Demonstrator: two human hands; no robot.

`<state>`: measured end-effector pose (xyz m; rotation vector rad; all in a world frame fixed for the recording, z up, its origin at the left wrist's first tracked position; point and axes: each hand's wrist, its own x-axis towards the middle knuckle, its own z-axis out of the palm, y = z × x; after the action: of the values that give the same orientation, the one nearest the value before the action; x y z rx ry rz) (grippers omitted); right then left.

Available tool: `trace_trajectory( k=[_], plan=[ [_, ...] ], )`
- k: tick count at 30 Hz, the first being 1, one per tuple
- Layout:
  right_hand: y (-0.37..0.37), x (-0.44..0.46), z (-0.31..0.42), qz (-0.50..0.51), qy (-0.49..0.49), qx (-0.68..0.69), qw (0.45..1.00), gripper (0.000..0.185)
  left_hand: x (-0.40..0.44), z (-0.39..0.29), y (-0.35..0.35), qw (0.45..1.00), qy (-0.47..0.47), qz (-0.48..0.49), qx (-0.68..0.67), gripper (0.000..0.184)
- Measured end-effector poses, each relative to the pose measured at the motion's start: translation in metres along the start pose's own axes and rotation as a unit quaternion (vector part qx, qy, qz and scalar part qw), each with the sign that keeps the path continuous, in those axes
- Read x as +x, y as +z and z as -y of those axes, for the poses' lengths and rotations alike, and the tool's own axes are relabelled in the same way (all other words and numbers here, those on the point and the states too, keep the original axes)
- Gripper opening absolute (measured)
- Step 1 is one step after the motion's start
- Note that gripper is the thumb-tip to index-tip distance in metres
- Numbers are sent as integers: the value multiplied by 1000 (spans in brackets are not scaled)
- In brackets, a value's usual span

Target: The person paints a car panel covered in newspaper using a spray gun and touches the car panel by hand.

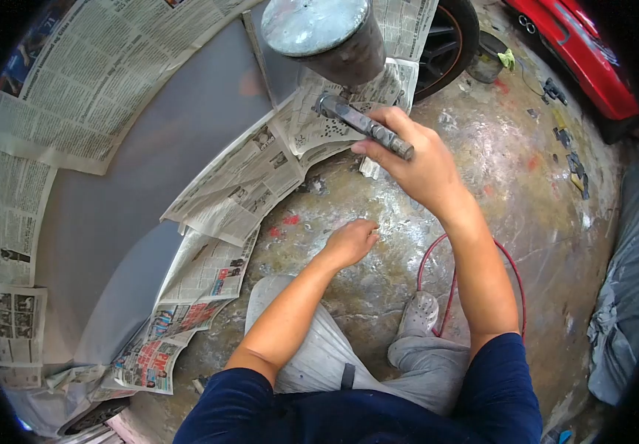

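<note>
Stained concrete floor (364,303), gray car panel (142,192) at left edged with newspaper (234,177). Right hand (424,161) grasps a spray gun (367,127), fingers wrapped round its grip; gun is held up in front of the newspaper. Left hand (352,240) holds nothing visible, fingers loosely curled, over the floor. Gun's metal cup (352,63) has its lid (312,26) on, contents hidden. Farther out: wheel (445,48), dark container (484,65) beside it, yellow-green cloth (506,58) at its rim, inside unclear; red hose (520,285) near right shoe (417,314); red car (578,55) top right.
</note>
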<state>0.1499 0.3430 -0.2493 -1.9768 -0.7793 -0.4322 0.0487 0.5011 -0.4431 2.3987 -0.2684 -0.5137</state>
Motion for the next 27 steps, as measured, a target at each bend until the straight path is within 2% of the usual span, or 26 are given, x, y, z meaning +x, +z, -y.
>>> trace_trajectory(
  k=[7,13,16,19,24,27],
  plan=[
    [-2,-10,68,27,42,-41,998,43,10,-4,0,998,35,-23,-48,36],
    [12,3,113,9,40,-72,997,47,37,-4,25,983,100,-120,-99,29],
    [24,3,130,-4,81,-64,995,47,40,-19,13,986,63,-68,-141,30],
    [36,4,142,-19,85,-74,993,46,44,-20,12,986,71,-64,-134,31],
    [52,5,144,-33,100,-114,988,44,64,-2,37,971,115,-127,-166,34],
    [53,5,147,-7,134,-128,983,43,68,2,42,969,117,-128,-178,34]
  ],
)
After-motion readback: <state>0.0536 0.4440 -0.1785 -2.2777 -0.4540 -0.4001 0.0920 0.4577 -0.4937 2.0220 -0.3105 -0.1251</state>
